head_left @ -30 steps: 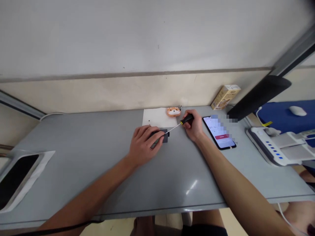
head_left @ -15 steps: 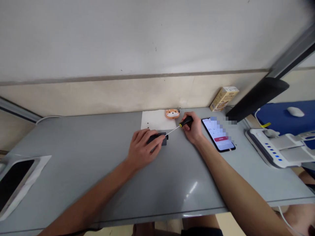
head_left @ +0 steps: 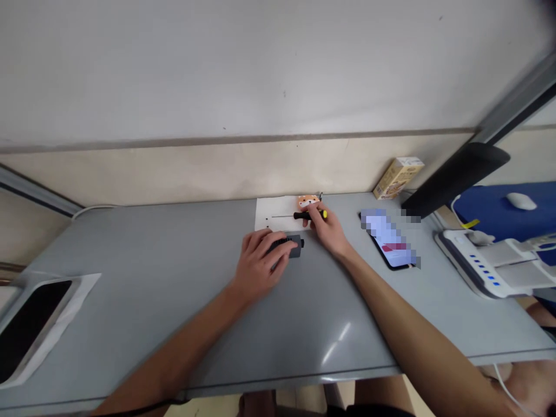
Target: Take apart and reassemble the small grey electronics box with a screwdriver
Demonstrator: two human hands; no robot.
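My left hand (head_left: pixel 263 263) is wrapped over a small dark grey boxy device (head_left: pixel 295 246) on the desk, and its fingers cover most of the device's left part. A screwdriver (head_left: pixel 302 215) with a black and yellow handle is in the fingers of my right hand (head_left: pixel 324 226), its thin shaft pointing left across a white sheet of paper (head_left: pixel 278 205). Two tiny dark specks, perhaps screws, lie on the paper below the shaft's tip. Just behind my right fingers is an orange and white case with an animal face (head_left: pixel 307 200).
Right of my right arm lies a phone (head_left: pixel 388 240) with a lit screen. A carton (head_left: pixel 398 178) and a black column (head_left: pixel 456 176) stand at the back right, near a white multi-slot unit (head_left: pixel 473 266). Another phone-like device (head_left: pixel 32 324) rests at the far left.
The screwdriver has left the device. My right hand has carried it left and back over the paper, and its shaft is turned nearly level. My left hand stays on the device.
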